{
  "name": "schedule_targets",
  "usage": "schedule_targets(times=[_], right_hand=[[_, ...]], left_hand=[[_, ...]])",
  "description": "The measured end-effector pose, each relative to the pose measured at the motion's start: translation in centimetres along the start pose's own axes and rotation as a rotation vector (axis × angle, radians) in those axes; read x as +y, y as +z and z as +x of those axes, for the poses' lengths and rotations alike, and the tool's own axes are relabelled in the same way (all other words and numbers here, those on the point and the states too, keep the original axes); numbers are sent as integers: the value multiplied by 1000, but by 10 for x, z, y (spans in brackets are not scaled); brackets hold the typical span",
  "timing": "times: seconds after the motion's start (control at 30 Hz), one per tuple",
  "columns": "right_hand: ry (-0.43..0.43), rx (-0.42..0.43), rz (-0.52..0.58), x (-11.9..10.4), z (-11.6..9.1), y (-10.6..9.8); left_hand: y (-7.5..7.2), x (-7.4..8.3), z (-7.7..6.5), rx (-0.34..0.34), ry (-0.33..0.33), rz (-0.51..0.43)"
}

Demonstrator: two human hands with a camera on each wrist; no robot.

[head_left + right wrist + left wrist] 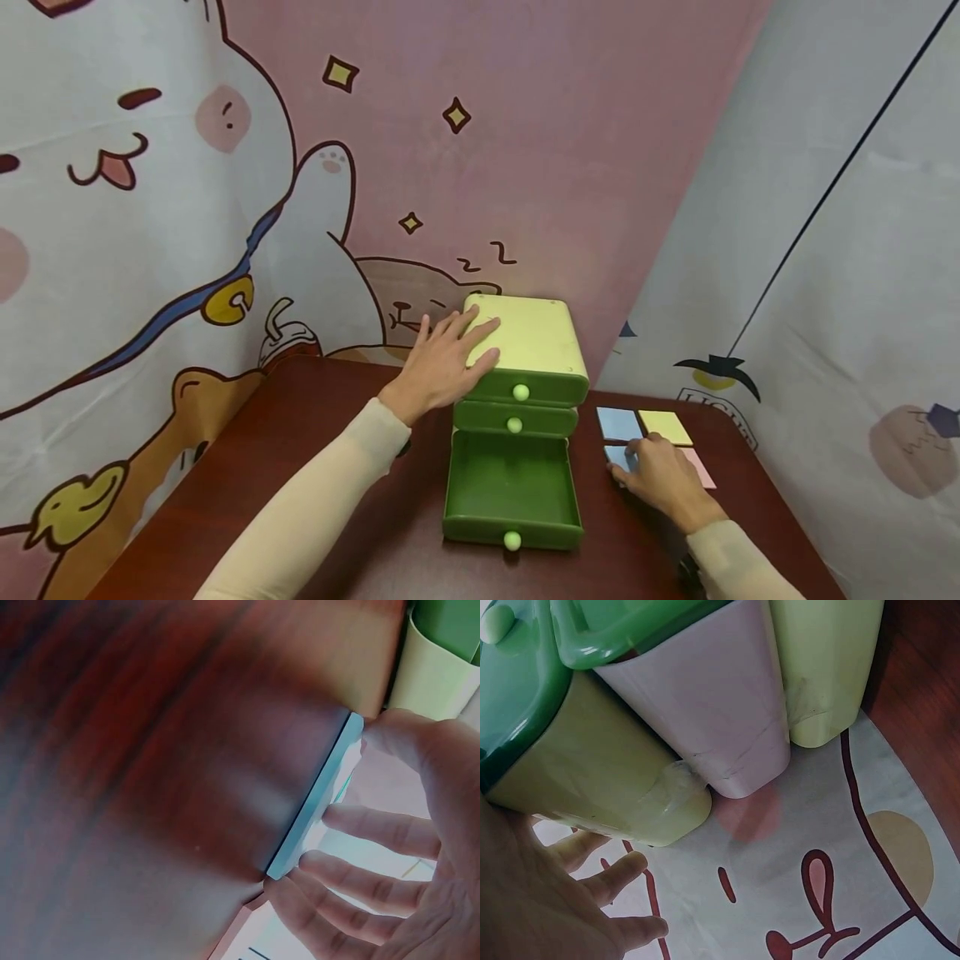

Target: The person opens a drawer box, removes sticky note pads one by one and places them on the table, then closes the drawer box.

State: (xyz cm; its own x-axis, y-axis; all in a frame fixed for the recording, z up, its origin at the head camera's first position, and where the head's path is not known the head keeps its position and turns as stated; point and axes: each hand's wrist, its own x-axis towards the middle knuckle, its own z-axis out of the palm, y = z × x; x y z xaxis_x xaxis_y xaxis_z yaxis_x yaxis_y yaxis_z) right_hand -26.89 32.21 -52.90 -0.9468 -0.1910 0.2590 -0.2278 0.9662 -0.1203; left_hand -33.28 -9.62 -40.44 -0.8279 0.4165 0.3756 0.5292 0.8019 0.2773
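My left hand (441, 367) rests on the left part of the pale yellow top of a small green drawer unit (528, 333), its fingers spread. In the left wrist view those fingers lie beside the unit's smooth side wall (622, 765). The bottom drawer (512, 530) is pulled out and its inside shows bare green. Over on the right, my right hand (666, 479) grips a blue sticky note pad (315, 802) by its edges, thumb at one end and fingers at the other. The pad's edge is close over the table in the right wrist view.
Behind the held pad lie another blue pad (619, 423) and a yellow pad (667, 427); a pink pad (701, 468) is partly hidden by my right hand. The dark red table (330, 467) meets cartoon-printed cloth walls (585, 167) at the back and sides.
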Motion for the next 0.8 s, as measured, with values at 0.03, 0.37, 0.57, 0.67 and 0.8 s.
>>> schedule_targets(times=[0.03, 0.37, 0.57, 0.67, 0.8], right_hand=[[2, -3, -1, 0, 0, -1], [16, -16, -3, -3, -1, -4], [23, -28, -1, -2, 0, -5], [32, -44, -5, -2, -1, -6], [28, -26, -20, -4, -3, -8]], left_hand=[[0, 0, 0, 2, 0, -1], [-1, 2, -2, -4, 0, 3], [-1, 2, -1, 1, -5, -3], [0, 2, -1, 3, -1, -3], [0, 1, 0, 0, 0, -3]])
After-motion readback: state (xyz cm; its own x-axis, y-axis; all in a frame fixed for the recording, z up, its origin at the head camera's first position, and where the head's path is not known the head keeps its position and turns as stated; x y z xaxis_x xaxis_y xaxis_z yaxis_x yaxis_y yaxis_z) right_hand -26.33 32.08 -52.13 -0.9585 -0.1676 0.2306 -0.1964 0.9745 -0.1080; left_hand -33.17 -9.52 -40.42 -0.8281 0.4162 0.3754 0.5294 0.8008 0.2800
